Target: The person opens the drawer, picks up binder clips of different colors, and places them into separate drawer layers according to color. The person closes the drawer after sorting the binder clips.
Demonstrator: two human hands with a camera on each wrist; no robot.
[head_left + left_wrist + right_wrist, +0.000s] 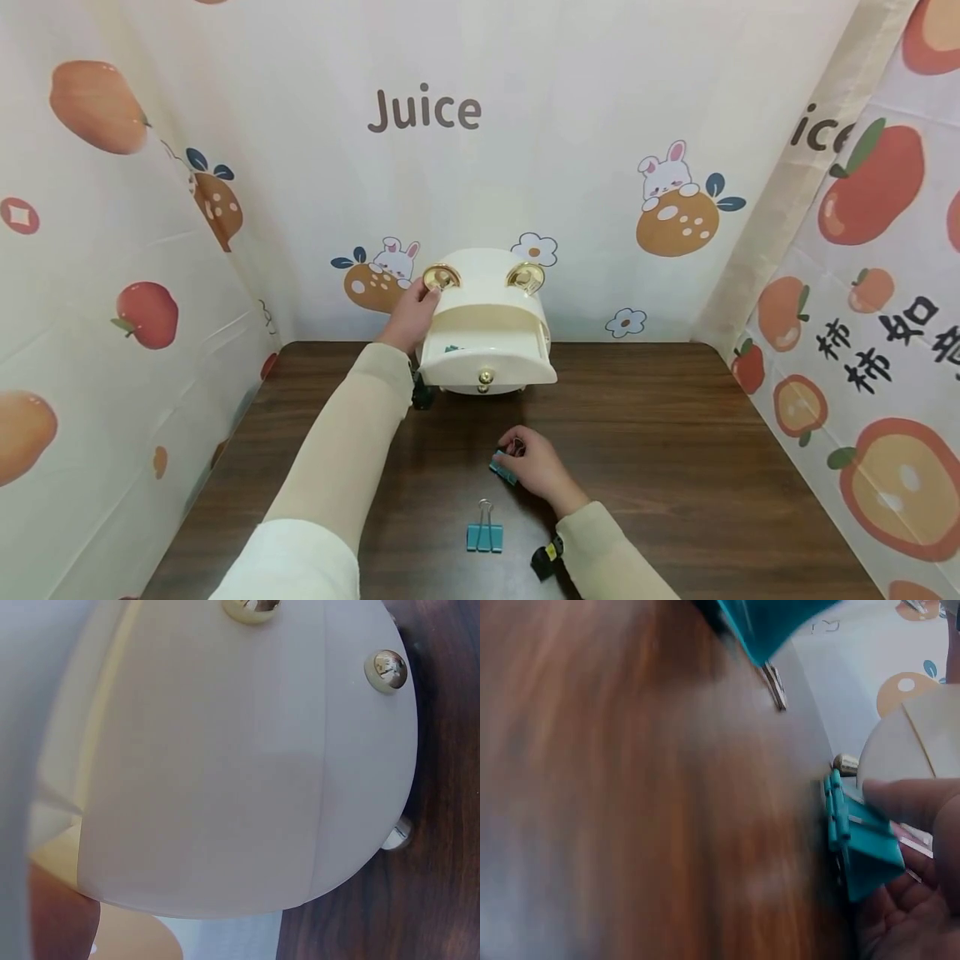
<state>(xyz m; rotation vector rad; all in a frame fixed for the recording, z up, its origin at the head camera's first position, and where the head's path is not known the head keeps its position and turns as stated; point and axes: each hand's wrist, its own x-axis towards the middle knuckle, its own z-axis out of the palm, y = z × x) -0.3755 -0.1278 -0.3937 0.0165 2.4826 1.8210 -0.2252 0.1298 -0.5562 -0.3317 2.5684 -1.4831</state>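
A small cream-white drawer box (491, 283) with two round gold ornaments on top stands at the back of the table. Its upper drawer (487, 365) is pulled out, and a bit of teal shows inside it. My left hand (412, 315) holds the box's left side near the gold ornament. Over the table in front of the box, my right hand (536, 465) pinches a teal binder clip (861, 838) between thumb and fingers. Nearer to me, another teal binder clip (485, 537) lies on the wood with its wire handles pointing away.
The dark wooden table (660, 450) runs back to a white fruit-printed curtain (570, 150), which also hangs at both sides. Gold knobs (387, 671) stick out from the drawer fronts. Black straps with small devices sit at both wrists.
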